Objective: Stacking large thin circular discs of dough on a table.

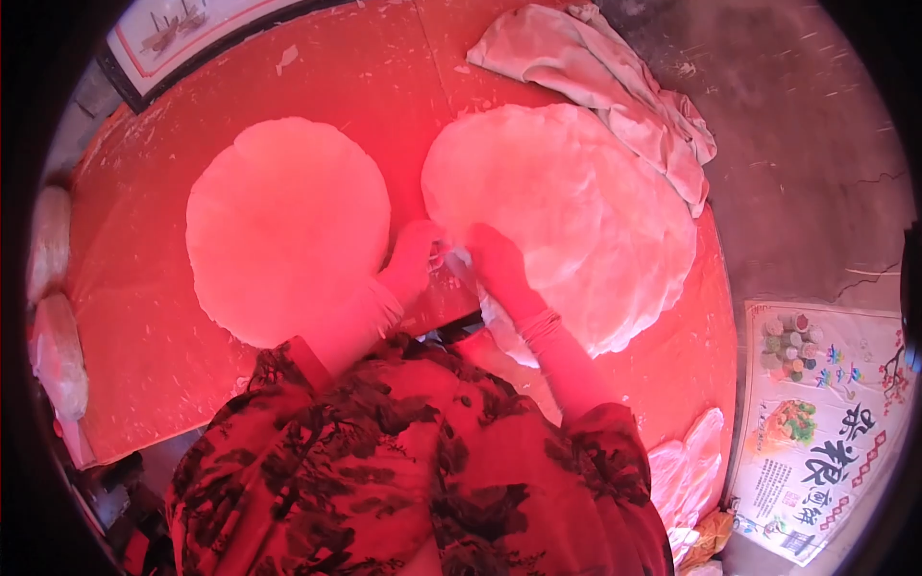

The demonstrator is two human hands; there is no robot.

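My left hand [416,261] and my right hand [497,263] meet near the middle of the view, fingers curled in. Between their fingertips is a small pale scrap [459,254], too blurred to name. Wrinkled cuffs, apparently of thin gloves, show at both wrists. Left of the hands lies one round, flat pancake pile [288,223]; its thickness is hard to tell. On the right, a broader pile of thin round pancakes [605,245] overlaps in uneven layers, and my right hand is over its left edge. Red light tints everything.
A red tabletop [130,288] with pale crumbs carries both piles. Crumpled cloth [598,79] lies along the far right edge. Wrapped packages [61,353] stand at the left. More folded sheets [688,461] lie lower right, near a poster with writing [814,425]. A framed picture [180,36] is upper left.
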